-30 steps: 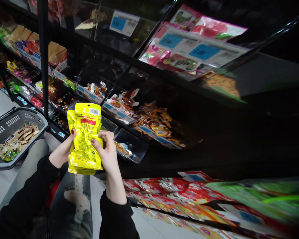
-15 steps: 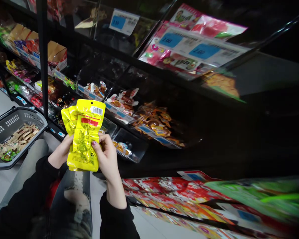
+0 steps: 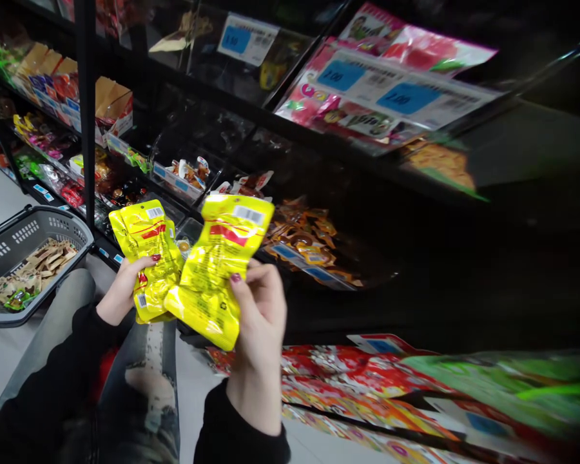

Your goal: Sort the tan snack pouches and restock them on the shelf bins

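Two or more shiny yellow snack packets [image 3: 157, 277] are in my left hand [image 3: 122, 291], its thumb pressed on the front one. Another yellow snack packet [image 3: 217, 267], with a barcode and a red band at its top, is pinched at its right edge by my right hand [image 3: 261, 309]. This packet tilts to the right, and its lower left corner overlaps the packets in my left hand. Both hands are above my knees, in front of the lower shelf. My right hand's fingers are partly hidden behind its packet.
On the floor at the left stands a grey shopping basket [image 3: 84, 232] with wrapped snacks [image 3: 43, 264] inside. A black shelf post [image 3: 86, 116] rises beside it. Clear bins of orange-brown packets [image 3: 309, 235] line the shelf. Red packages [image 3: 338, 367] lie low at the right.
My right hand has drawn one yellow packet to the right, away from the stack. The packets left in my left hand now show more of their fronts.
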### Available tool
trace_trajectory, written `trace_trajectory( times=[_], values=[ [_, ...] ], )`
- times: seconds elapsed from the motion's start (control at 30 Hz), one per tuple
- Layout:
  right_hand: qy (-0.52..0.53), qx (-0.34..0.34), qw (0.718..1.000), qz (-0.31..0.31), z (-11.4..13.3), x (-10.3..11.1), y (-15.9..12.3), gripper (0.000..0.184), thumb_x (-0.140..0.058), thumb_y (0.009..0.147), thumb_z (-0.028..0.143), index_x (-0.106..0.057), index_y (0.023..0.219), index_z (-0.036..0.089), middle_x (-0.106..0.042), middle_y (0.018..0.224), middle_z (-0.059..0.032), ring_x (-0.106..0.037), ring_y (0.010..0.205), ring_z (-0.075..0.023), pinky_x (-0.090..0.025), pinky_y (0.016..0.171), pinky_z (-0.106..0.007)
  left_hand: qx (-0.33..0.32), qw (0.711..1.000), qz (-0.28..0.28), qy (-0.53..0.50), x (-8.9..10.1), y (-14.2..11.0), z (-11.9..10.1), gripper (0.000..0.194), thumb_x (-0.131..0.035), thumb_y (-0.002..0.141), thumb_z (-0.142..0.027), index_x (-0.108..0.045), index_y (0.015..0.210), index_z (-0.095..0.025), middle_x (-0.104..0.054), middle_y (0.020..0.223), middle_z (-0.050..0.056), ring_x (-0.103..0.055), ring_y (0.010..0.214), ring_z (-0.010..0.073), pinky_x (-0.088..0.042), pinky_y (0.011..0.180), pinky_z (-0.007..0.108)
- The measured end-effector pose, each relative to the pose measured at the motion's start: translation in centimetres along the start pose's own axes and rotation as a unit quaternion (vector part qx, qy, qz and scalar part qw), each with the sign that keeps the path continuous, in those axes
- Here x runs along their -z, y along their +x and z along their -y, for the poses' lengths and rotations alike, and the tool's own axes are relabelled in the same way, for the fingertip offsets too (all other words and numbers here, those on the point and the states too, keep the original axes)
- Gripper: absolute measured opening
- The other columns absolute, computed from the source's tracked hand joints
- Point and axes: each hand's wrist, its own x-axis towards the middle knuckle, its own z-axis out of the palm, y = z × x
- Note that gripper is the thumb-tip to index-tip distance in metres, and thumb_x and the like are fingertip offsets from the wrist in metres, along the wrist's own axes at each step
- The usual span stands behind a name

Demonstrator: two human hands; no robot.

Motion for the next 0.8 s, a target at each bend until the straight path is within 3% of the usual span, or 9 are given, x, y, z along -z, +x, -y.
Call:
trace_trajectory(
  times=[0.07,0.17,0.23,0.3,0.37,0.47,0.57,0.63,0.8],
  values=[
    [-0.145,0.084,0.986,-0.005,1.7,0.2,-0.3,0.018,-0.056,0.085,0.028,-0.044,0.072,0.024,-0.057,0.101,-0.0048,-0.055,0.082,-0.0169,-0.044,0.068,-0.03,-0.023,1.0,-0.004,0.017,0.0,0.0,0.0,0.036,-0.075,0.058,-0.018,-0.069,0.093,-0.013,-0.076,0.084,0.004,-0.071,0.08,0.0277,-0.056,0.078,0.039],
    [-0.356,0.171,0.915,0.086,3.5,-1.6,-1.3,0.014,-0.048,0.088,0.019,-0.053,0.076,0.024,-0.059,0.11,-0.0105,-0.057,0.091,-0.0233,-0.047,0.074,-0.037,-0.064,0.996,0.012,0.055,-0.1,-0.1,0.3,0.037,-0.075,0.06,-0.019,-0.069,0.096,-0.014,-0.076,0.091,0.006,-0.07,0.085,0.0272,-0.054,0.08,0.037],
    [-0.426,0.182,0.874,0.145,3.6,-3.5,-2.0,0.018,-0.043,0.089,0.015,-0.058,0.084,0.024,-0.061,0.115,-0.0142,-0.057,0.095,-0.0283,-0.047,0.077,-0.045,-0.095,0.993,0.025,0.068,-0.2,-0.2,0.6,0.033,-0.074,0.062,-0.017,-0.069,0.095,-0.014,-0.075,0.094,0.006,-0.069,0.09,0.0263,-0.053,0.083,0.035],
    [-0.439,0.187,0.861,0.173,3.2,-5.1,-2.6,0.018,-0.045,0.089,0.017,-0.062,0.089,0.023,-0.062,0.117,-0.0162,-0.056,0.097,-0.0317,-0.047,0.08,-0.051,-0.116,0.991,0.029,0.058,-0.2,-0.3,0.8,0.026,-0.072,0.065,-0.017,-0.069,0.091,-0.015,-0.075,0.094,0.005,-0.068,0.093,0.0252,-0.052,0.085,0.034],
    [-0.404,0.199,0.875,0.179,2.5,-5.7,-2.7,0.015,-0.05,0.089,0.023,-0.063,0.095,0.023,-0.063,0.119,-0.0152,-0.056,0.102,-0.0324,-0.047,0.086,-0.053,-0.105,0.994,0.03,0.027,-0.1,-0.4,0.9,0.022,-0.071,0.068,-0.021,-0.068,0.089,-0.016,-0.074,0.094,0.004,-0.068,0.096,0.0252,-0.052,0.087,0.035],
    [-0.319,0.177,0.916,0.167,1.7,-5.2,-2.4,0.019,-0.049,0.09,0.025,-0.063,0.103,0.023,-0.062,0.12,-0.012,-0.056,0.109,-0.0274,-0.047,0.094,-0.047,-0.058,0.997,0.041,-0.007,0.0,-0.3,0.6,0.022,-0.072,0.067,-0.026,-0.068,0.087,-0.017,-0.074,0.093,0.004,-0.067,0.099,0.0274,-0.052,0.089,0.038],
    [-0.283,0.118,0.946,0.105,1.1,-4.3,-1.8,0.02,-0.056,0.085,0.028,-0.061,0.103,0.021,-0.06,0.115,-0.012,-0.055,0.108,-0.027,-0.045,0.093,-0.045,0.001,0.998,0.054,-0.021,-0.6,-0.2,0.2,0.024,-0.073,0.061,-0.029,-0.067,0.08,-0.017,-0.074,0.091,0.006,-0.066,0.101,0.0304,-0.053,0.088,0.04],
    [-0.287,0.082,0.952,0.069,0.7,-4.0,-1.4,0.03,-0.066,0.077,0.035,-0.059,0.103,0.021,-0.06,0.108,-0.011,-0.054,0.105,-0.0293,-0.043,0.091,-0.047,0.046,0.996,0.069,-0.026,-1.1,-0.3,0.0,0.023,-0.072,0.059,-0.033,-0.067,0.077,-0.018,-0.074,0.093,0.007,-0.066,0.102,0.0319,-0.054,0.087,0.041],
    [-0.253,-0.052,0.957,0.13,-0.7,-3.8,-0.1,0.022,-0.065,0.073,0.041,-0.056,0.079,0.023,-0.055,0.074,0.0003,-0.052,0.076,-0.0213,-0.039,0.071,-0.036,0.067,0.996,0.055,-0.014,-1.5,-1.1,-0.3,0.029,-0.078,0.051,-0.029,-0.065,0.075,-0.018,-0.075,0.091,0.006,-0.066,0.1,0.0326,-0.054,0.087,0.041]
  ],
)
